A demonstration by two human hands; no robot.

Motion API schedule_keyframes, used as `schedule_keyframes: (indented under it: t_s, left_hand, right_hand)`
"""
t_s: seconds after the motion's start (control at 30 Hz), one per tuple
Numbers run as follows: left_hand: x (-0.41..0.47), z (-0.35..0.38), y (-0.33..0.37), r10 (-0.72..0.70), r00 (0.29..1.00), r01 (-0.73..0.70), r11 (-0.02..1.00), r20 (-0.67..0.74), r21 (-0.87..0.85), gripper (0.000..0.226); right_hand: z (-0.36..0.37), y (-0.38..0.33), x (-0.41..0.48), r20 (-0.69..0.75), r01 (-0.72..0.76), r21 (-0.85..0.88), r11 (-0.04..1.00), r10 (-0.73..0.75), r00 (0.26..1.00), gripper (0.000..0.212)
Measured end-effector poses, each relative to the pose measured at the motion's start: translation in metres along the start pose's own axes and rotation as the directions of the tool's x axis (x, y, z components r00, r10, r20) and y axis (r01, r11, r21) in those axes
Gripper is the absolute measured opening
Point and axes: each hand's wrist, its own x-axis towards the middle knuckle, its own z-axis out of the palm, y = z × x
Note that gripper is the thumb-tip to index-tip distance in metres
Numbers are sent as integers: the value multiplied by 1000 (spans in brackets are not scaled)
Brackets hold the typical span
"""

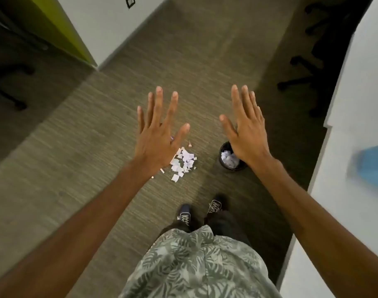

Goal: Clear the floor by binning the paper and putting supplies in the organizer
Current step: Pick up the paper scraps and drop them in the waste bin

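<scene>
Head view: black bin [223, 162] holds crumpled paper [229, 160].

Grey-brown striped carpet [110, 130] underfoot, dimmer toward the far left. White wall corner [102, 29] far left, a lime-green panel [61, 24] beside it. Black chair bases [306, 82] (blurred, in shadow) far right. White desk surface [355, 125] along the right edge.

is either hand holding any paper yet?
No. The left hand and the right hand are both spread flat and empty above the carpet, while the paper scraps lie on the floor.
</scene>
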Motion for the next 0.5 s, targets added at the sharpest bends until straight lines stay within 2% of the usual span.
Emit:
schedule_keyframes:
  t_s: [0.1,0.3,0.5]
  left_hand:
    - [2,8,-21,-84,996,82,995,43,51,74]
    - [8,42,-49,-202,973,200,979,113,34,73]
    - [23,87,-61,-327,931,322,945,163,54,73]
  right_hand:
    - [24,-4,21,87,28,-27,999,-26,996,69]
    - [71,13,62,242,108,21,994,-109,964,69]
    - [121,48,97,387,182,96,979,-205,899,70]
